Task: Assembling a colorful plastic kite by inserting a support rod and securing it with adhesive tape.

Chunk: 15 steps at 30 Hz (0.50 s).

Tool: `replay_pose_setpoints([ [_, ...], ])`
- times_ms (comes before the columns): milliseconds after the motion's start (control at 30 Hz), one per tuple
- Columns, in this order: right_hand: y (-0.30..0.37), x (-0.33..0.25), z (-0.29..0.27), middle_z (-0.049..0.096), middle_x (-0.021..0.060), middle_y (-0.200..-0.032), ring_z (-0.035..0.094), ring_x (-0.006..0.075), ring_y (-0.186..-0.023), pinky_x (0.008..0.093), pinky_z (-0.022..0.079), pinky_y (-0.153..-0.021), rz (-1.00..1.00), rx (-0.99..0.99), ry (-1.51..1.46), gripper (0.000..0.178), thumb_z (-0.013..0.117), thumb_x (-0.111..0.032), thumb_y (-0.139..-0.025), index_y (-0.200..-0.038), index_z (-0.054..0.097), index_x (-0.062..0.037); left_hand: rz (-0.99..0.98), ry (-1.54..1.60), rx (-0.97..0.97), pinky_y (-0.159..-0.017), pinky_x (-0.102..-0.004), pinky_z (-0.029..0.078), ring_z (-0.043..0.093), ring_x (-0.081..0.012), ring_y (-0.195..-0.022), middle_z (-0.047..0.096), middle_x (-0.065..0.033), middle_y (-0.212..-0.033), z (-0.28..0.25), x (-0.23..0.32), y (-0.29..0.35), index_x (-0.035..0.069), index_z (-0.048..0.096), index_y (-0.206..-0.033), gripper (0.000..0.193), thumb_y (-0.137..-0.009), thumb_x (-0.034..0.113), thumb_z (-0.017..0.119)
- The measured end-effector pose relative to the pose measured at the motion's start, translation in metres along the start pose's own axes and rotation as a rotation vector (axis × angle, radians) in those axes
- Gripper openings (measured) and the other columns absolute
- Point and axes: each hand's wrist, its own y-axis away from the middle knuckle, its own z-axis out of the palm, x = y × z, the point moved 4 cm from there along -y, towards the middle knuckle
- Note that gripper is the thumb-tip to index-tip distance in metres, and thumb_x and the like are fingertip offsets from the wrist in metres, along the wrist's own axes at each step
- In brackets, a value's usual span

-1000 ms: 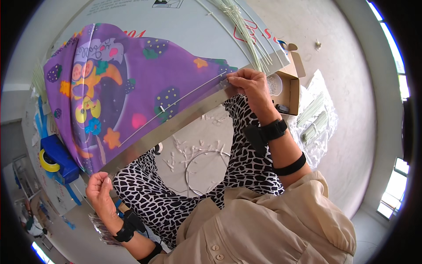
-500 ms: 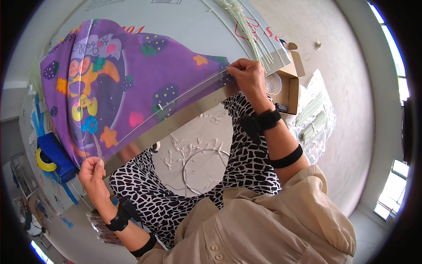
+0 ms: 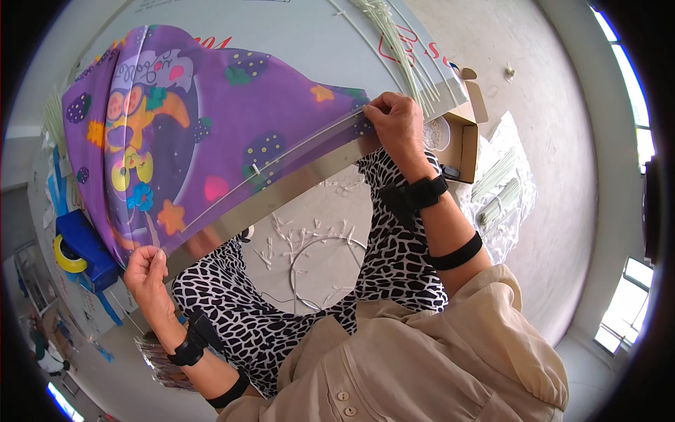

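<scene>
A purple printed fabric sheet point(image 3: 218, 119), cut like a kite sail with cartoon figures, stars and dotted patches, spreads over the grey-white board on the table. Along its near edge lies a thin white rod point(image 3: 302, 144) with a small white cross-piece near its middle. My left hand point(image 3: 148, 278) is closed, thumb against fingers, on the sheet's near left corner. At the right corner my right hand point(image 3: 397, 123) pinches the fabric edge by the rod's end. Between both hands the edge is stretched fairly straight.
Thin white rods point(image 3: 397, 53) lie bundled at the board's right. An open cardboard box point(image 3: 460, 144) and a plastic bag of rods point(image 3: 500, 186) are at the right. A blue tape dispenser point(image 3: 88, 250) sits left. White scraps point(image 3: 281, 239) and a wire ring point(image 3: 295, 271) lie on the floor.
My left hand has shifted slightly up and left, with the fabric's left part. My right hand keeps nearly the same place, still pinching the corner.
</scene>
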Motion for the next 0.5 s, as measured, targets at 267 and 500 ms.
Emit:
replay_pose_setpoints([
  [267,0.0012,-0.0009,0.0036,0.064,0.0133,-0.075,0.062,0.0321,-0.072,0.0415,0.049,-0.067,0.030,0.002,0.076,0.019,0.068,-0.023,-0.072,-0.075,0.068,-0.0039,-0.015,-0.011,-0.022,-0.057,-0.0183,0.032,0.040,-0.0051,-0.062,0.051,0.0037,-0.074,0.0013,-0.0050,-0.0026,0.003,0.059,-0.085,0.006,-0.084,0.005,0.064],
  [500,-0.0018,0.0006,0.0057,0.066,0.0114,-0.074,0.065,0.0297,-0.072,0.0396,0.050,-0.066,0.066,-0.006,0.124,0.022,0.069,-0.028,-0.073,-0.077,0.070,-0.0067,-0.009,0.005,-0.031,-0.054,-0.0188,0.030,0.039,-0.0030,-0.060,0.049,0.0054,-0.069,0.0043,-0.0092,-0.0076,0.004,0.058,-0.082,0.008,-0.084,0.007,0.065],
])
